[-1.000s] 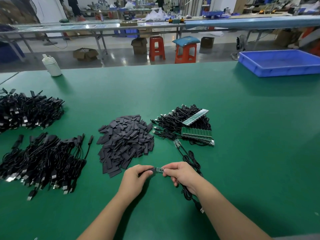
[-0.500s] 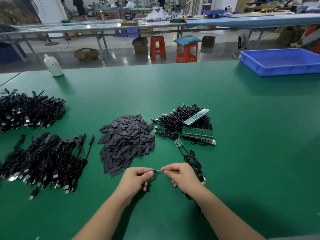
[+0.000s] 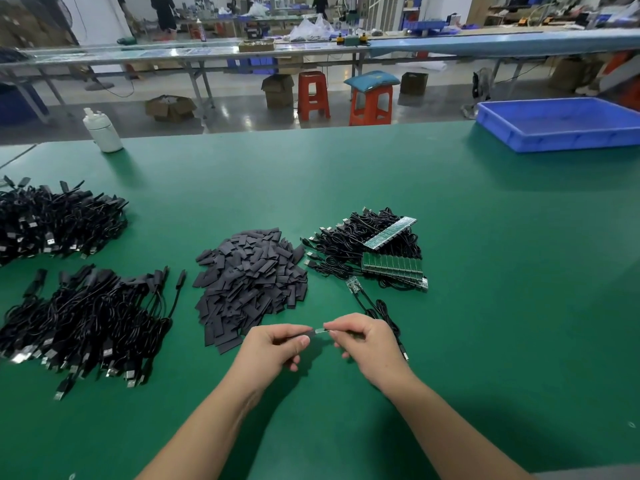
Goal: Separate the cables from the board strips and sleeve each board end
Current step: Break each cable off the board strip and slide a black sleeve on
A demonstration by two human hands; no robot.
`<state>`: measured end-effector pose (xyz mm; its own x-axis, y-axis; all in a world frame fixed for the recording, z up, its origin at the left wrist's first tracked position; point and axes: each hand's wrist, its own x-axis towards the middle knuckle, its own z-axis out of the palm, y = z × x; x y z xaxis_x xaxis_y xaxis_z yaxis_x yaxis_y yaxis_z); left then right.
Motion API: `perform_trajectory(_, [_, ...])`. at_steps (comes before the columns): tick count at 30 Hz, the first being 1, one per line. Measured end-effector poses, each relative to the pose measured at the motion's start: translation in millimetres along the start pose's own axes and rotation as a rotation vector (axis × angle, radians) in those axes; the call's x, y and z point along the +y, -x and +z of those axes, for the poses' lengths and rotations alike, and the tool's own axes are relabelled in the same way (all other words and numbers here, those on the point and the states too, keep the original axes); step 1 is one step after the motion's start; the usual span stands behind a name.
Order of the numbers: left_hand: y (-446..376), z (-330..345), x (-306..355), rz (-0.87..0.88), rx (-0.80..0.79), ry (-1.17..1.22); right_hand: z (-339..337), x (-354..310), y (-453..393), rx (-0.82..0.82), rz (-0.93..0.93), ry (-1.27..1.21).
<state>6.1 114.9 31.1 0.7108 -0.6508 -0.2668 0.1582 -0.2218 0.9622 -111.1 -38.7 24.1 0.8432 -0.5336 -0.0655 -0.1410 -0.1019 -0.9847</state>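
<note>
The left hand (image 3: 277, 344) pinches a sleeve (image 3: 317, 331) and the right hand (image 3: 363, 337) pinches the cable (image 3: 388, 317), and the little green board that showed between them a second ago is now hidden inside, so this end looks nearly covered.

Two bare forearms, no sleeves in view. Left hand (image 3: 275, 348) and right hand (image 3: 369, 344) ungloved; no rings, watch, bands.
</note>
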Motion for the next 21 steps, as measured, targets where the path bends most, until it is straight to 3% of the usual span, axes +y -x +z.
perform_trajectory(6, [1.9, 3.3, 3.2, -0.015, -0.007, -0.014, 3.5, 0.3, 4.5, 0.015, -0.129, 0.205])
perform_trajectory(14, [2.3, 0.5, 5.9, 0.033, -0.032, -0.072, -0.6, -1.5, 4.2, -0.045, -0.051, -0.013])
perform_trajectory(21, [2.5, -0.8, 6.2, 0.032, -0.068, -0.158, -6.7, -4.9, 5.8, -0.099, -0.021, -0.003])
